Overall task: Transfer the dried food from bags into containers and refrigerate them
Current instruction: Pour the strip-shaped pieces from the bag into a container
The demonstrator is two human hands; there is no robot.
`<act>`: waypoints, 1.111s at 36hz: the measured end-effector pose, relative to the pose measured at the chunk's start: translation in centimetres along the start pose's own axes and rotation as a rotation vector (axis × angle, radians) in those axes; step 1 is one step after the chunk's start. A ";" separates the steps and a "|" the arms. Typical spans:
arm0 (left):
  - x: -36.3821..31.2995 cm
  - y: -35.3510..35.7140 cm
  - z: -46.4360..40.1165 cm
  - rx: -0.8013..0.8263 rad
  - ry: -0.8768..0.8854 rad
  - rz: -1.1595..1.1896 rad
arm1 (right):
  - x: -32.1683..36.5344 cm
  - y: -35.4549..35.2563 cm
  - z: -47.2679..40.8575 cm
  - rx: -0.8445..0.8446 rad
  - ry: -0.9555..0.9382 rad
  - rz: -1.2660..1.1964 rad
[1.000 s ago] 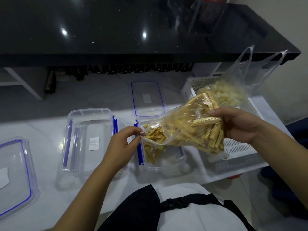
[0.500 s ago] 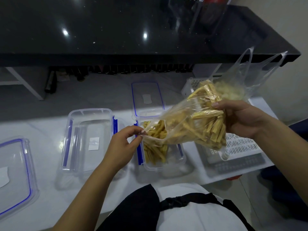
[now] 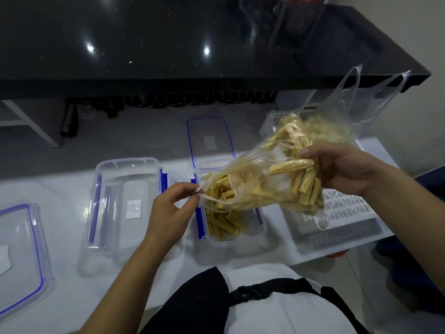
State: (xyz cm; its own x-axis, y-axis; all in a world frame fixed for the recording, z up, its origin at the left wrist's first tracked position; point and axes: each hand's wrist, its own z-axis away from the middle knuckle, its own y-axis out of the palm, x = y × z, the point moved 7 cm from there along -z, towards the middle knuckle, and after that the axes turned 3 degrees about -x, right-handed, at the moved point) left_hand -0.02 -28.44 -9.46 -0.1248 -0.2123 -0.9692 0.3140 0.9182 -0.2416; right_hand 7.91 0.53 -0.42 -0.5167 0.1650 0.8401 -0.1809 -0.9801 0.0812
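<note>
A clear plastic bag (image 3: 262, 182) full of yellow dried sticks is tilted, mouth down to the left, over a clear container (image 3: 261, 227) with blue clips. My right hand (image 3: 342, 168) grips the bag's raised bottom end. My left hand (image 3: 172, 206) pinches the edge of the bag's mouth. Several dried sticks (image 3: 221, 225) lie in the container under the mouth. A second clear bag (image 3: 337, 121) with pale dried food stands behind the first one, in a white basket.
An empty clear container (image 3: 125, 203) sits left of the filling one. One lid (image 3: 209, 141) with a blue seal lies behind, another lid (image 3: 19, 249) at far left. A white perforated basket (image 3: 344, 208) stands on the right. A black counter (image 3: 192, 44) overhangs the back.
My right hand has raised the bag's bottom end higher, tilting it steeper. More dried sticks have slid out into the container. My left hand stays at the bag's mouth.
</note>
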 end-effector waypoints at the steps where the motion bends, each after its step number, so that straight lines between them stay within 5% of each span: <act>1: 0.1 0.1 0.0 0.000 -0.009 -0.004 | -0.2 -0.1 -0.1 -0.023 0.000 0.025; 32: 0.1 1.7 0.6 0.105 -0.025 -0.075 | -0.3 0.3 -0.7 -0.007 -0.011 0.042; 40: -0.2 2.7 1.5 0.423 -0.085 -0.002 | 0.4 0.4 0.1 0.021 -0.032 0.063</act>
State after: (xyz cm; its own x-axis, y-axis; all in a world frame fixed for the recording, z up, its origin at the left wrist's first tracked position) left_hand 2.30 -26.45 -9.96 -0.0530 -0.2572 -0.9649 0.6746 0.7032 -0.2245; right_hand 7.69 0.21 -0.01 -0.4997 0.0995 0.8605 -0.1306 -0.9907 0.0387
